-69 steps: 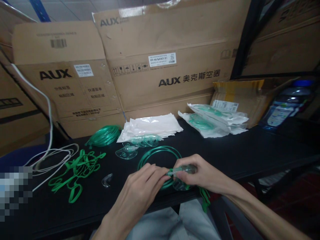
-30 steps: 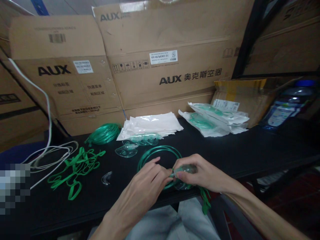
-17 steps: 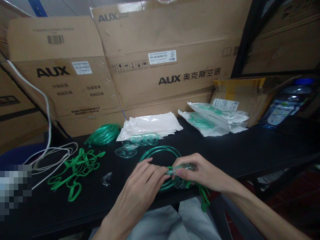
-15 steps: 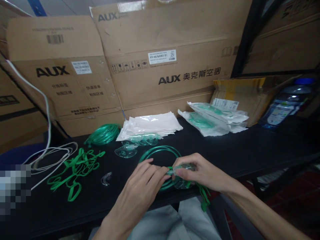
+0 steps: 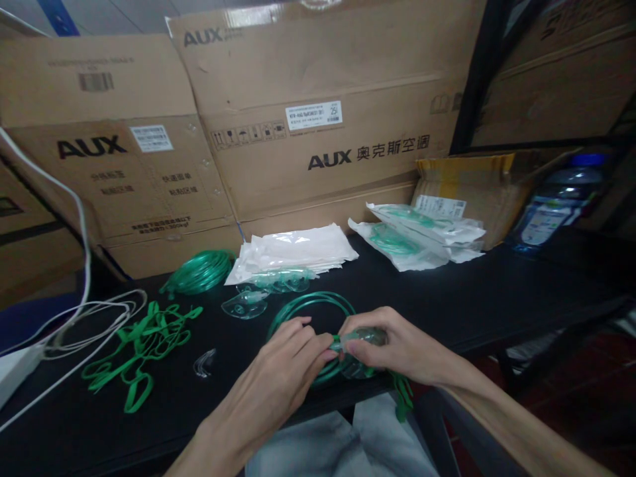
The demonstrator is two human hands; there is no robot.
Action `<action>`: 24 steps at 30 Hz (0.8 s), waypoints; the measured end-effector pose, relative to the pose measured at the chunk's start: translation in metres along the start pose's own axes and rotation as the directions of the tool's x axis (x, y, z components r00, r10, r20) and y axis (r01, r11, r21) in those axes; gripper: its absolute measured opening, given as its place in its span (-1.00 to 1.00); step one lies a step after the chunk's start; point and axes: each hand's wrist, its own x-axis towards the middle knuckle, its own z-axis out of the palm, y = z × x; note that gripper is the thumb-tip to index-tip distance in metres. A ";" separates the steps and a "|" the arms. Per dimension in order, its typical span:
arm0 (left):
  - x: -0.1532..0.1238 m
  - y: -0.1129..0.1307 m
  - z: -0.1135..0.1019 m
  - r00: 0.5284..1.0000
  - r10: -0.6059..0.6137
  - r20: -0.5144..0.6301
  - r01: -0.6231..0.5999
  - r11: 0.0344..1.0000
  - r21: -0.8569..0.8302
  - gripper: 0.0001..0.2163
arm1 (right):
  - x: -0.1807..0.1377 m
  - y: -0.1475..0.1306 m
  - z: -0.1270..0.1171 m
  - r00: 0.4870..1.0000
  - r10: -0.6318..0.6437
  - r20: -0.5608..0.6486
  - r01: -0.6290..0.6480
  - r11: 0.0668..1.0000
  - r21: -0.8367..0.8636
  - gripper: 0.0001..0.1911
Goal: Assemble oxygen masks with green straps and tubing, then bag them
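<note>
My right hand (image 5: 380, 339) is closed around a clear green oxygen mask (image 5: 370, 336), whose narrow neck points left. The fingertips of my left hand (image 5: 293, 358) pinch the end of the green tubing at that neck; the joint itself is partly covered by my fingers. Behind and beneath both hands lies the coiled oxygen tubing (image 5: 318, 297). A green elastic strap (image 5: 403, 397) dangles below my right hand, over the table's front edge. Farther back on the black table lies another clear mask (image 5: 245, 305), close to a row of more masks (image 5: 285, 281).
White pouches (image 5: 303, 245) are stacked behind the masks, with filled pouches (image 5: 417, 235) to their right. At left lie a green tubing coil (image 5: 199, 271), tangled green straps (image 5: 144, 344), small metal strips (image 5: 203, 363) and a white cable (image 5: 84, 245). Cartons (image 5: 322, 66) and a blue-capped bottle (image 5: 556, 205) stand behind.
The view has shifted slightly, so the background sits farther left. Both hands keep their hold on the mask and tubing with hardly any visible movement.
</note>
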 end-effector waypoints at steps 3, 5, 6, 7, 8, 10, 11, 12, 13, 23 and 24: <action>0.005 -0.003 -0.005 0.977 -0.124 0.171 0.156 0.969 -0.190 -0.76 | -0.001 0.000 -0.001 1.000 -0.005 -0.009 0.005 1.000 -0.021 -0.67; 0.010 -0.005 -0.011 0.921 -0.211 0.328 0.319 0.890 -0.325 -0.71 | -0.002 0.001 -0.001 1.000 0.003 0.002 -0.003 0.999 -0.033 -0.65; 0.013 -0.006 -0.014 0.877 -0.243 0.415 0.409 0.831 -0.378 -0.68 | -0.002 0.001 -0.001 1.000 0.005 0.010 -0.004 0.999 -0.033 -0.63; 0.016 -0.008 -0.017 0.821 -0.266 0.506 0.502 0.757 -0.417 -0.66 | -0.003 0.001 -0.001 1.000 0.004 0.015 -0.003 1.000 -0.029 -0.63; 0.019 -0.010 -0.021 0.758 -0.269 0.594 0.588 0.677 -0.443 -0.63 | -0.003 0.001 0.000 1.000 0.001 0.016 -0.001 1.000 -0.025 -0.63; 0.025 -0.015 -0.027 0.657 -0.234 0.717 0.702 0.536 -0.468 -0.61 | -0.002 0.001 0.001 1.000 -0.010 0.010 0.011 1.000 -0.030 -0.65; 0.028 -0.018 -0.029 0.626 -0.206 0.752 0.730 0.495 -0.471 -0.61 | -0.002 0.001 0.002 1.000 -0.021 0.008 0.021 0.999 -0.039 -0.68; 0.030 -0.022 -0.032 0.606 -0.176 0.776 0.743 0.473 -0.473 -0.60 | -0.002 0.001 0.003 0.999 -0.031 0.008 0.032 0.998 -0.048 -0.70; 0.033 -0.026 -0.034 0.593 -0.145 0.792 0.748 0.462 -0.476 -0.60 | -0.002 0.000 0.004 0.999 -0.041 0.008 0.041 0.998 -0.053 -0.72; 0.052 -0.044 -0.030 0.521 0.044 0.852 0.792 0.348 -0.502 -0.69 | -0.001 0.001 0.007 0.993 -0.109 -0.043 0.103 0.988 -0.118 -0.84; 0.052 -0.043 -0.030 0.529 0.025 0.848 0.783 0.371 -0.499 -0.70 | -0.002 0.001 0.007 0.994 -0.100 -0.043 0.094 0.988 -0.121 -0.84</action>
